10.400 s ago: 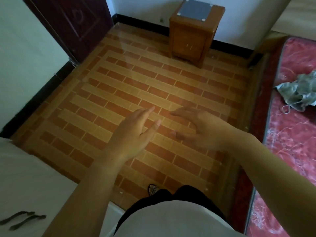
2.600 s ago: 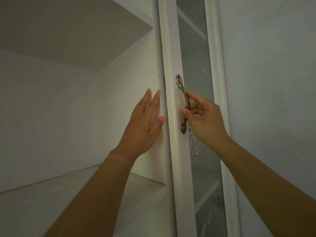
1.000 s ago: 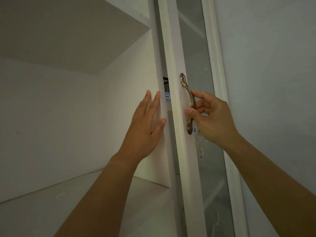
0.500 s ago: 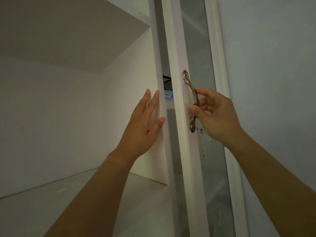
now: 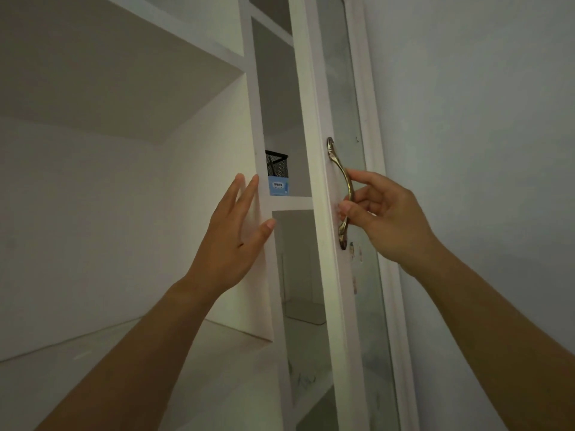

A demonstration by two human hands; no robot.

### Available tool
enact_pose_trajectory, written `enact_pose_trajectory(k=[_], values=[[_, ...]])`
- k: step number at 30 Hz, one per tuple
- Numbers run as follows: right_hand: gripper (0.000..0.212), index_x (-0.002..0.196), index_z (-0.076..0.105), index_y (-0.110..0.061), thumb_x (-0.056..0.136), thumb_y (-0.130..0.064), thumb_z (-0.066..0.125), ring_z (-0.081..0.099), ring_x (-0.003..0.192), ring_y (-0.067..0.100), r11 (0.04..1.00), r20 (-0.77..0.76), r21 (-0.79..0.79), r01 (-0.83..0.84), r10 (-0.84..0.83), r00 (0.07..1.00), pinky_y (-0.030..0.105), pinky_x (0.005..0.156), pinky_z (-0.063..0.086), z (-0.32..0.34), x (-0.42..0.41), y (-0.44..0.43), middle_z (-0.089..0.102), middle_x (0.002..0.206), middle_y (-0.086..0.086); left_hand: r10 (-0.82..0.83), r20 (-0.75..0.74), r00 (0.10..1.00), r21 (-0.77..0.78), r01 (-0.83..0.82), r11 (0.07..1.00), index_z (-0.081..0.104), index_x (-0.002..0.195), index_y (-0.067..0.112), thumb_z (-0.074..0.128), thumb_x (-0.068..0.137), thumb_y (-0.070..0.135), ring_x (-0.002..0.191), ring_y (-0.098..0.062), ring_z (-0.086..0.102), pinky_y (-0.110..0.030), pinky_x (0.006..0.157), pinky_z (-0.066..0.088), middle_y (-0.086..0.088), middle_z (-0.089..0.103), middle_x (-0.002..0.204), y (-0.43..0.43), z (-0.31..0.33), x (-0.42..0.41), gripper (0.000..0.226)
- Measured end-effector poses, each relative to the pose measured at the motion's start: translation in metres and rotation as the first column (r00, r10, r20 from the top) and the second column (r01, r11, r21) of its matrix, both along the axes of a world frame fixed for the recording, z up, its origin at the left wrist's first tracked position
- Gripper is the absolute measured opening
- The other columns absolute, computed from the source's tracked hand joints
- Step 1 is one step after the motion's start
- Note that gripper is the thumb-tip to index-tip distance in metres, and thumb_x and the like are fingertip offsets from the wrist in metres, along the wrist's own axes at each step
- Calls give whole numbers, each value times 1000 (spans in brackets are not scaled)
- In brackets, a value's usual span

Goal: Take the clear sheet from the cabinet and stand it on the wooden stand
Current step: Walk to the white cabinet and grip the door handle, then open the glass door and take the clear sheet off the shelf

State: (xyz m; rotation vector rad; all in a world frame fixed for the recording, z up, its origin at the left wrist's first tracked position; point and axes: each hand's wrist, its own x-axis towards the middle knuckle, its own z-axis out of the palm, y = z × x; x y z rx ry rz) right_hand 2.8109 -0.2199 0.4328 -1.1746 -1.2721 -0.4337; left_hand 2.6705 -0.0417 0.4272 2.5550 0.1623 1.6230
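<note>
Two hands are at the white cabinet (image 5: 249, 88), and the job is only at its opening stage. Your right hand (image 5: 385, 219) has its fingers curled round the brass handle (image 5: 340, 194) of the glass-paned door (image 5: 314, 181), which stands ajar, edge-on to you, with a narrow gap between it and the frame. Your left hand (image 5: 231, 234) is open and flat, fingers spread, pressed against the cabinet's upright divider just beside that gap; it holds nothing.

Through the opening, a black mesh holder (image 5: 277, 164) with a blue label (image 5: 278, 186) sits on an upper shelf. Below it, in the lower compartment, a pale translucent panel with a rounded corner appears to stand near the back. That is probably the clear sheet (image 5: 303, 311), though the dim light and the door edge make it hard to be sure. Nothing is touching it.

The big open compartment to your left shows bare shelves. The wooden stand is nowhere in view from here.

Judged from this, the door looks not wide enough for an arm and a sheet to pass easily. Still ahead of you: swing the door wider, reach into the lower compartment, lift the sheet out without catching it on the frame, carry it to the stand, and set it upright there.
</note>
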Motion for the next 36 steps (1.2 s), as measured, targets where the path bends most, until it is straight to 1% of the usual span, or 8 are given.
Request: enact_pose_trajectory(k=[7, 15, 19, 23, 26, 27, 31, 36], values=[[42, 117, 49, -36, 82, -18, 64, 65, 86, 14, 999, -32, -7, 44, -44, 999, 16, 74, 53, -1, 0, -8, 66, 91, 2, -34, 74, 997, 76, 29, 997, 9, 139, 43, 33, 84, 55, 142, -10, 6, -37, 112, 11, 12, 6, 155, -28, 6, 3, 61], [43, 121, 51, -27, 82, -13, 62, 66, 89, 23, 998, -52, 1, 68, -68, 996, 42, 87, 54, -1, 5, -43, 66, 91, 8, -238, 51, 970, 105, 232, 967, 7, 134, 50, 36, 88, 51, 138, 0, 7, -24, 107, 9, 13, 10, 154, -77, 17, 33, 55], [41, 118, 52, -27, 83, -8, 61, 67, 87, 22, 999, -80, 9, 42, -41, 996, 44, 86, 54, -1, 11, -62, 67, 88, 5, -280, 42, 959, 122, 273, 954, 8, 140, 44, 38, 92, 47, 131, 9, 4, -8, 97, 4, 13, 9, 155, -101, 27, 52, 57], [42, 123, 52, -20, 84, -6, 60, 68, 84, 19, 1000, -118, -2, 28, -28, 993, 42, 86, 54, -1, 22, -80, 67, 85, 2, -414, -30, 910, 62, 415, 908, 6, 143, 38, 42, 94, 37, 135, 1, 18, -20, 105, 27, 13, 15, 153, -126, 29, 67, 61], [42, 124, 52, -20, 85, -7, 59, 68, 83, 17, 1000, -131, -4, 24, -25, 991, 39, 85, 55, -1, 29, -94, 68, 86, 2, -501, -39, 864, -12, 501, 865, 5, 144, 37, 41, 95, 33, 130, 2, 29, -3, 91, 33, 23, 18, 144, -143, 25, 78, 61], [41, 124, 52, -20, 85, -7, 59, 68, 84, 16, 1000, -135, 3, 24, -24, 991, 37, 84, 55, -2, 30, -98, 68, 89, 3, -512, -29, 858, -18, 512, 859, 5, 144, 37, 40, 95, 33, 128, 4, 30, -5, 94, 32, 25, 17, 143, -146, 25, 82, 60], [38, 119, 54, -30, 83, -20, 62, 66, 92, 11, 995, -121, 37, 92, -87, 989, 28, 84, 54, -18, 34, -114, 67, 104, -8, -587, 26, 809, -51, 588, 807, 9, 143, 41, 40, 92, 39, 131, -2, 35, -42, 106, 37, 17, 20, 151, -156, 21, 97, 60], [53, 117, 51, -39, 65, -45, 60, 56, 104, -5, 995, -129, 9, 100, -98, 987, 8, 80, 47, -56, 36, -133, 57, 119, -20, -609, 67, 790, -103, 612, 784, 12, 138, 52, 39, 89, 46, 131, -5, 36, -48, 105, 36, 13, 27, 150, -172, 18, 111, 57]])
